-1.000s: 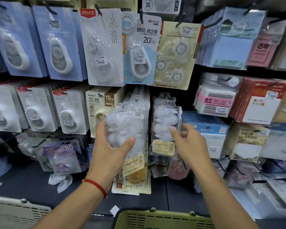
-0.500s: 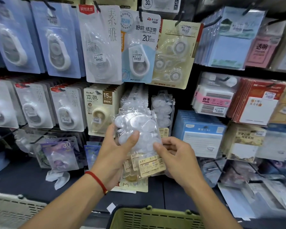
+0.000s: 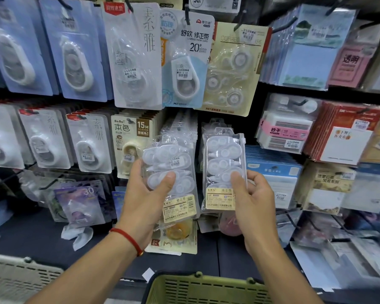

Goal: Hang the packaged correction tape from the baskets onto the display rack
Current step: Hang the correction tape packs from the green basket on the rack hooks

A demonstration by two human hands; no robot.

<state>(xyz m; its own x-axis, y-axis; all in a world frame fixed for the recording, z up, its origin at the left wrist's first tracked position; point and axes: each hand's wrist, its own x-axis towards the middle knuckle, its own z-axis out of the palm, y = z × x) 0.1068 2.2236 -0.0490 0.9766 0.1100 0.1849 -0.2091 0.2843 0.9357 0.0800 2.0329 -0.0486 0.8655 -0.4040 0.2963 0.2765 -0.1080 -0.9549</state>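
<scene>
In the centre of the frame the left hand (image 3: 148,198) holds a clear pack of correction tape (image 3: 170,172), with the thumb pressed on the front and the other fingers curled behind it. The pack is a transparent plastic bag, a little tilted to the left, and through it several white oval tape dispensers show, stacked one over another; a small white price sticker sits on the upper part and a cream label with a barcode closes the bottom. A red string bracelet (image 3: 127,236) goes around the left wrist. Just to the right, the right hand (image 3: 253,202) pinches a second pack of the same kind (image 3: 224,165), thumb on the front near the lower dispensers and fingers curled at its right edge. This pack stands almost upright, its top with a cut-out hang tab lying over more packs of the same kind on the display rack (image 3: 294,91); whether the tab is on a hook cannot be seen. It also carries a cream label at the bottom. The two packs are close together but apart. Around them the rack is full of carded correction tapes, with sticky note pads in the right part of the frame. At the bottom centre is the rim of a green basket (image 3: 206,286), and at the lower left a grey basket (image 3: 20,275).
</scene>
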